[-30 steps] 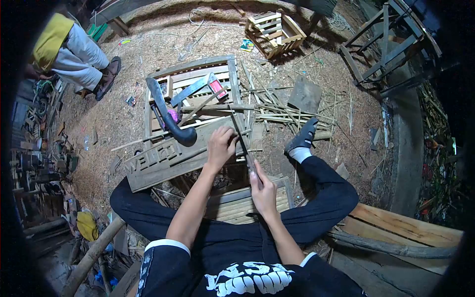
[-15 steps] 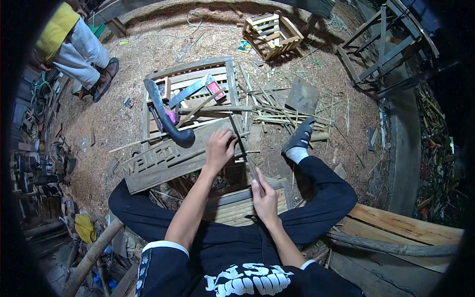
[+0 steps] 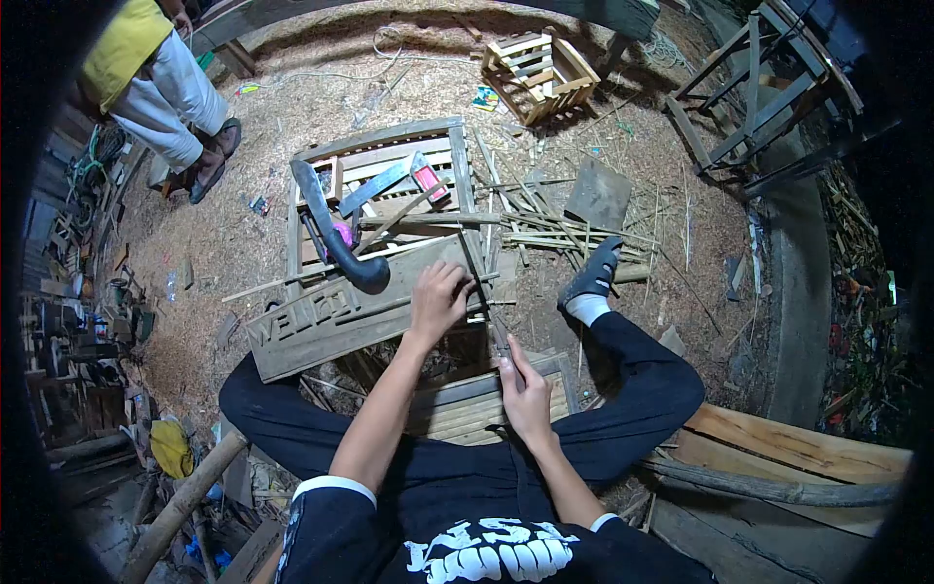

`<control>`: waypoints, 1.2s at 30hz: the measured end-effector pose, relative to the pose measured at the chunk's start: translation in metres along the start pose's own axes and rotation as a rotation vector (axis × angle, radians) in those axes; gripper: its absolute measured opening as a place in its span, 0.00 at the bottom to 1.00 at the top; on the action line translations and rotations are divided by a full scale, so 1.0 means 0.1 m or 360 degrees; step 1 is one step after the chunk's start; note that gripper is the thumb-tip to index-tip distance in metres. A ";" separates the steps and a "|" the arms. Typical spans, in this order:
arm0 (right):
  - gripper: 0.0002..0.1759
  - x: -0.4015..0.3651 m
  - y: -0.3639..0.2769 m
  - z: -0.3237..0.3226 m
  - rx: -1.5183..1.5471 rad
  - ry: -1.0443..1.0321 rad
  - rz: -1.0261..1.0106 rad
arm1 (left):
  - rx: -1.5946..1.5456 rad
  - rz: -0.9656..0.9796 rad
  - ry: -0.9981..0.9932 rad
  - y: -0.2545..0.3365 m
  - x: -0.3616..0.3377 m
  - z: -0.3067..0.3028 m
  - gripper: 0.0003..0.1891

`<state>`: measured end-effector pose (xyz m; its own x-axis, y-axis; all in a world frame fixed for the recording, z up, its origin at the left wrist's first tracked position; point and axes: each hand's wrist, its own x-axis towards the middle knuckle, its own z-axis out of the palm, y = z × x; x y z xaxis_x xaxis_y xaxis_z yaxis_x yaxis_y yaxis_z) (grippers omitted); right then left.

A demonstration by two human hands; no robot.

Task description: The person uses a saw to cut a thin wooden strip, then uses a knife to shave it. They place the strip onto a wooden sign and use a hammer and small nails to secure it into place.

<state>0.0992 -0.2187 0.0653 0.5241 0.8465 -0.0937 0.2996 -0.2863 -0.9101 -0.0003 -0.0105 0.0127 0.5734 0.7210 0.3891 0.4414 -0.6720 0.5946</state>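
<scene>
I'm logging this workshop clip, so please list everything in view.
thin strip: one, dark, between both hands
lettered board: one, grey wood, under the left hand
machete: one, dark, lying on the slatted frame
slatted frame: one, pale wood, beyond the board
bamboo strips: loose heap, tan, right of the frame
small crate: one, light wood, far ground
other person: one, yellow and white clothes, upper left
left hand: one, on the strip's far part
right hand: one, gripping its near end
</scene>
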 end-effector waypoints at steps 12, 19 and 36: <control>0.26 0.05 -0.05 0.01 -0.0029 0.0044 -0.0074 | 0.0087 0.0043 0.0109 0.03 -0.01 -0.04 0.07; 0.25 0.21 -0.28 0.08 0.0080 0.0008 -0.0200 | 0.0143 0.0043 0.0261 0.06 0.18 -0.60 0.12; 0.25 0.24 -0.40 0.27 -0.0049 -0.0017 -0.0082 | 0.0083 -0.0060 0.0450 -0.07 0.08 -0.47 0.09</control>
<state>0.0778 -0.1751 0.0882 0.4990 0.8651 -0.0512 0.3505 -0.2555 -0.9010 -0.0312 0.0077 0.0449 0.3437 0.7593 0.5526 0.4978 -0.6463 0.5784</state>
